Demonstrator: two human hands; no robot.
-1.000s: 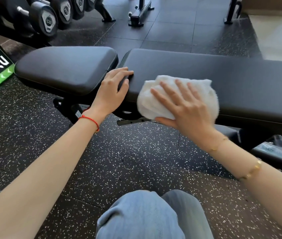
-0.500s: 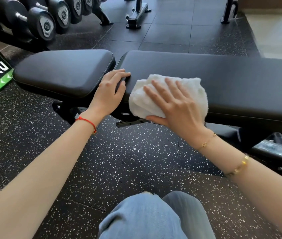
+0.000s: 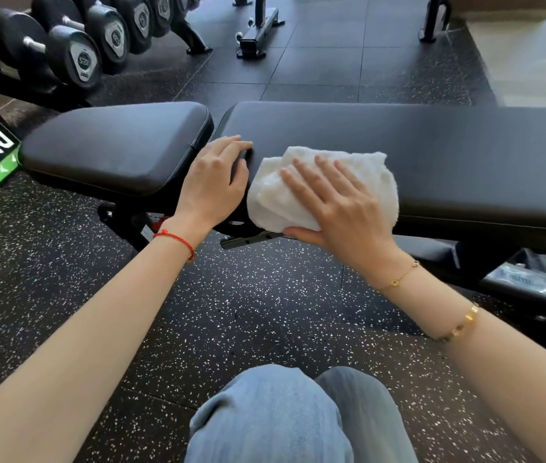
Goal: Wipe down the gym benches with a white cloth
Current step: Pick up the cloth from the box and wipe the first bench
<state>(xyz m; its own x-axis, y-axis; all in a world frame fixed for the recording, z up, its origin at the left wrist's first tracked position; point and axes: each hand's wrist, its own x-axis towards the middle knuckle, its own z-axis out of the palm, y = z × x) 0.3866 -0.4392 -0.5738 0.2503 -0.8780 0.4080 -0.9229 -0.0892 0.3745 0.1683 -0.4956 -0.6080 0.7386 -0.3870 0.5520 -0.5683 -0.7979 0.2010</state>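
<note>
A white cloth (image 3: 325, 182) was pressed flat on the near end of the long pad of the black bench (image 3: 448, 155) by the right hand (image 3: 338, 205), fingers (image 3: 301, 185) spread straight on top, thumb tucked under the cloth's near edge. The left hand (image 3: 215, 182) was rested at the gap beside the seat pad (image 3: 114, 148), fingers relaxed, nothing grasped. Dumbbells (image 3: 78, 58) were racked behind.

White cloth (image 3: 325, 185) on black bench (image 3: 448, 152); white-speckled black floor (image 3: 248, 302); red wrist string (image 3: 178, 240).
</note>
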